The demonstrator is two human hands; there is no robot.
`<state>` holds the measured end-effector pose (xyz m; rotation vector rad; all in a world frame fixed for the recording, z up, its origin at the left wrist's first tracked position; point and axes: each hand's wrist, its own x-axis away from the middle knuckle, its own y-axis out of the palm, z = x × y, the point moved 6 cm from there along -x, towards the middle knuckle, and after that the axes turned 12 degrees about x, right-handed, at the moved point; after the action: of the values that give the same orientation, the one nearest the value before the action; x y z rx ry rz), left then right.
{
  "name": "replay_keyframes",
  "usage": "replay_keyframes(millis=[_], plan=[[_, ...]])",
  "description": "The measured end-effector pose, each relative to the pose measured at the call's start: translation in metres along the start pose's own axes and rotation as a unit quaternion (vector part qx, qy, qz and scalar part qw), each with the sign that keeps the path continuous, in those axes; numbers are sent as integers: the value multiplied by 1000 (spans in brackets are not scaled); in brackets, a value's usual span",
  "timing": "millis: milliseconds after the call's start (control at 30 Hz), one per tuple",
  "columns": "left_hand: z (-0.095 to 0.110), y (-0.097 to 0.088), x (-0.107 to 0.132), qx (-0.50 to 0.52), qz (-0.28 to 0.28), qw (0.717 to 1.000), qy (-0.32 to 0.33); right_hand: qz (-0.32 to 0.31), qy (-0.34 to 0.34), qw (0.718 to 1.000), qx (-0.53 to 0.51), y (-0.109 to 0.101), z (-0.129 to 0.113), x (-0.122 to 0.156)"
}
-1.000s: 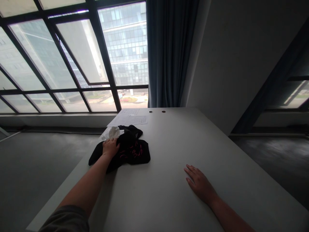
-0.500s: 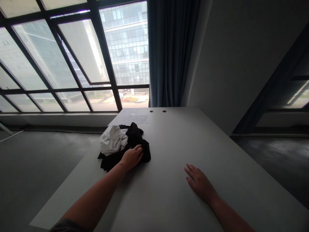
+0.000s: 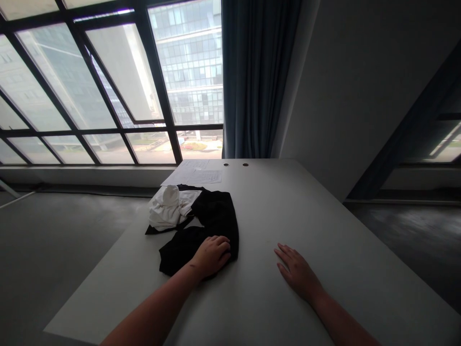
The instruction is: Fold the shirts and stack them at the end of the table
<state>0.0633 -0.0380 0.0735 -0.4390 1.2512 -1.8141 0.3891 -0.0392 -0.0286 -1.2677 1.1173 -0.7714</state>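
My left hand [image 3: 212, 254], fingers curled, is closed on the near right part of a black garment [image 3: 219, 209]. The garment lies partly spread on the table, with two leg-like parts pointing left, much like a pair of shorts. Cloth under my left palm and fingertips is hidden. Beyond the lower leg-like part, a crumpled white garment [image 3: 167, 211] sits against the black cloth, and more black fabric shows beneath and behind it. My right hand [image 3: 297, 274] rests flat on the tabletop, fingers stretched out and holding nothing, to the right of the garments.
A white table [image 3: 266, 206] runs away from me toward a blue curtain [image 3: 257, 81]. Sheets of paper [image 3: 207, 176] lie at its far left. Two round inserts [image 3: 245, 165] are set near the far edge. Windows stand at the left, a grey wall at the right.
My left hand has moved nearer and slightly right, drawing the black garment with it. The bunched cloth is now flatter and wider, and more of the white garment shows. My right hand stays put.
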Motion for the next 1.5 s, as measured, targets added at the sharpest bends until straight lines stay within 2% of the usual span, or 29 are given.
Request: replay_keyframes(millis=[67, 133, 200, 300, 433, 667, 867, 1067, 1333, 1500], plan=[[-27, -12, 6, -46, 63, 994, -72, 4, -1, 1000, -2, 0, 0, 0], [-55, -15, 13, -85, 92, 979, -162, 6, -2, 1000, -4, 1, 0, 0], [-75, -5, 20, -98, 74, 965, -229, 6, -1, 1000, -6, 2, 0, 0], [-81, 21, 26, -102, 44, 958, -263, 6, 3, 1000, -12, 2, 1, -1], [-67, 40, 25, -97, 56, 958, -264, 18, 19, 999, -45, 2, 4, -3], [-49, 48, 20, -56, 43, 971, -227, 65, 80, 988, -117, -3, 7, -7], [-20, 65, 11, -15, 31, 987, -154, 86, 98, 982, -138, -1, 5, -9], [12, 77, -7, 20, -15, 996, -81, 81, 113, 976, -167, 0, 2, -9], [49, 97, -26, 29, -50, 998, 29, 118, 145, 958, -216, -7, 3, -5], [62, 100, -29, 49, -61, 993, 90, 118, 159, 962, -189, -5, -8, -20]])
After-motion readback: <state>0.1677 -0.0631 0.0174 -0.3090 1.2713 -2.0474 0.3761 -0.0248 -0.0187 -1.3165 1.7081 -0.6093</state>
